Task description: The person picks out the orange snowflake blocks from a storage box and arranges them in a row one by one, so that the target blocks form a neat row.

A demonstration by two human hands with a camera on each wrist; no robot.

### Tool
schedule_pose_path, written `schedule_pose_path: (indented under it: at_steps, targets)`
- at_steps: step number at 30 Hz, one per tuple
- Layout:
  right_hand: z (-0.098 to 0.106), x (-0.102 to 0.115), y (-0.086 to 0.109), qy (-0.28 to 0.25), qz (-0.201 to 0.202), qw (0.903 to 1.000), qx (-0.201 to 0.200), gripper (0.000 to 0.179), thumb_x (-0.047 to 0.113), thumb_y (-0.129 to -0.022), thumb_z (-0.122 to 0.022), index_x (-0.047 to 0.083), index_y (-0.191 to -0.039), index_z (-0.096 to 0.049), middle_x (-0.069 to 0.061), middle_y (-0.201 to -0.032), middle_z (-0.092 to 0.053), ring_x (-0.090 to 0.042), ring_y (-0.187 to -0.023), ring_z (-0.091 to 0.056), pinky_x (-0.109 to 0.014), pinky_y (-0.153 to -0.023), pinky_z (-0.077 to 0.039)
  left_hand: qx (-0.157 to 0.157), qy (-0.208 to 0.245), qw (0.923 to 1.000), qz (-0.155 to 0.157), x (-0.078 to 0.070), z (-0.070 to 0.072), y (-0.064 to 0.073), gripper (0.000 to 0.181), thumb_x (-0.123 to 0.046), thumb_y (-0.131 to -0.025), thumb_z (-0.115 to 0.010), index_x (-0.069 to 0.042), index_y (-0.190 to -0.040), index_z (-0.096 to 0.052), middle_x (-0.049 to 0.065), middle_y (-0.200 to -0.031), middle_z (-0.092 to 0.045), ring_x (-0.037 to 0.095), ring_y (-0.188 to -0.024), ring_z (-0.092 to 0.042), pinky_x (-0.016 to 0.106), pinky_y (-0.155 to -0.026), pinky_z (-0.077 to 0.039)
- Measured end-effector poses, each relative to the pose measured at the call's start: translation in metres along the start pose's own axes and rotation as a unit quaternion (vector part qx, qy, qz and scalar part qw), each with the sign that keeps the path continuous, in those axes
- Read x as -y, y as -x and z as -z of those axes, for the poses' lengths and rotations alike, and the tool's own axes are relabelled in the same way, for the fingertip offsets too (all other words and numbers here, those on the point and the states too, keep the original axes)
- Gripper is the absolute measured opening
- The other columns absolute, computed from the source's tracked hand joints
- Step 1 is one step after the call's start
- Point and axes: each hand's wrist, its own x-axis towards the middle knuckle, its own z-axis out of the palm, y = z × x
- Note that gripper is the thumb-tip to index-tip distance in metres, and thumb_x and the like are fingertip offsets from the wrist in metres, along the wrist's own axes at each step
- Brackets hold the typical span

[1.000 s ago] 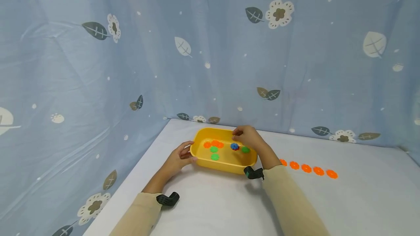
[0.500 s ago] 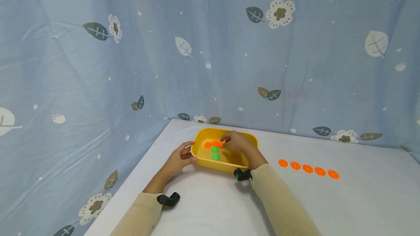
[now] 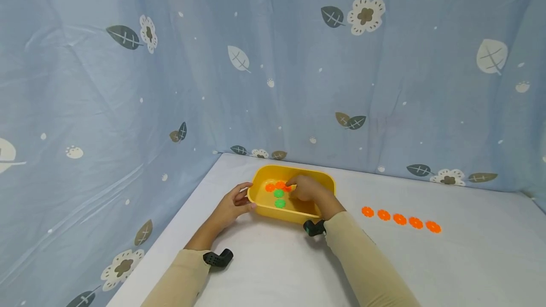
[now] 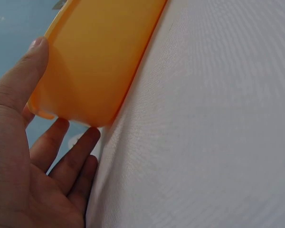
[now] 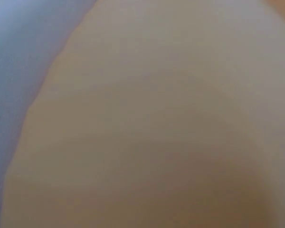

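A yellow plastic tray [image 3: 273, 211] stands on the white tabletop, with several orange and green flower-shaped discs in it. At its left end, my left hand [image 3: 232, 206] grips the corner. In the left wrist view, the thumb [image 4: 37, 52] lies along the long wall and the fingertips meet the end wall. My right hand [image 3: 308, 189] reaches down inside the tray, thumb and index finger on either side of an orange disc [image 3: 288, 188]. Two more orange discs [image 3: 270, 187] and two green discs [image 3: 279, 203] lie left of it. The right hand hides the tray's right part.
Several orange discs [image 3: 399, 219] form a row on the white tabletop [image 3: 469, 255] to the right of the tray. A blue patterned curtain [image 3: 273, 84] hangs behind and at the left. A blurred beige sleeve [image 5: 147, 123] fills most of the right wrist view.
My right hand has moved left from the tray's far right side to the orange discs, covering the blue and green discs seen there before. The left hand stays at the corner.
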Motion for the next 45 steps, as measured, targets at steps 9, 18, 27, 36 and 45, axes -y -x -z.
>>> schedule_pose_path:
  at_steps: [9, 18, 27, 36, 45]
  targets:
    - [-0.002, -0.001, 0.0, 0.015, 0.003, 0.9999, -0.007, 0.013, 0.016, -0.089, -0.071, 0.014, -0.101, -0.075, -0.003, -0.115, -0.065, -0.023, -0.103, -0.055, -0.039, -0.098, -0.043, 0.004, 0.0, 1.0, 0.004, 0.003, 0.002, -0.001, 0.073, -0.022, -0.083, -0.079, -0.015, -0.146, -0.042, 0.012, -0.145, -0.047, 0.029, -0.121, -0.056, 0.044, -0.101, -0.043]
    - [-0.004, -0.001, 0.004, 0.003, -0.023, 0.9996, -0.015, 0.019, 0.019, -0.087, -0.075, 0.012, -0.103, -0.069, -0.005, -0.098, -0.064, -0.022, -0.086, -0.054, -0.036, -0.083, -0.047, 0.022, 0.005, 0.9997, 0.012, -0.009, 0.001, 0.003, 0.073, -0.014, -0.087, -0.075, -0.007, -0.148, -0.036, 0.019, -0.147, -0.042, 0.034, -0.123, -0.054, 0.042, -0.099, -0.046]
    - [-0.005, 0.002, 0.006, 0.002, -0.044, 0.9989, -0.017, 0.025, 0.022, -0.086, -0.076, 0.012, -0.107, -0.065, -0.005, -0.101, -0.061, -0.024, -0.091, -0.051, -0.038, -0.087, -0.044, 0.025, 0.009, 0.9997, 0.002, -0.031, -0.001, 0.012, 0.07, -0.012, -0.088, -0.074, -0.003, -0.147, -0.036, 0.023, -0.145, -0.042, 0.039, -0.123, -0.052, 0.045, -0.1, -0.045]
    - [-0.006, 0.004, 0.006, -0.004, -0.035, 0.9992, -0.019, 0.028, 0.017, -0.085, -0.077, 0.013, -0.105, -0.058, -0.005, -0.089, -0.056, -0.025, -0.086, -0.051, -0.037, -0.078, -0.042, 0.011, 0.004, 0.9998, 0.014, -0.004, 0.002, 0.0, 0.074, -0.017, -0.086, -0.077, -0.01, -0.148, -0.038, 0.017, -0.147, -0.043, 0.034, -0.123, -0.053, 0.045, -0.101, -0.043]
    - [-0.002, 0.004, 0.009, -0.02, -0.016, 0.9993, -0.029, 0.028, 0.014, -0.086, -0.076, 0.012, -0.108, -0.058, -0.004, -0.089, -0.058, -0.022, -0.081, -0.052, -0.033, -0.073, -0.044, 0.001, -0.003, 0.9999, 0.015, -0.002, 0.001, 0.001, 0.075, -0.024, -0.083, -0.079, -0.013, -0.147, -0.041, 0.014, -0.145, -0.046, 0.03, -0.12, -0.056, 0.045, -0.099, -0.045]
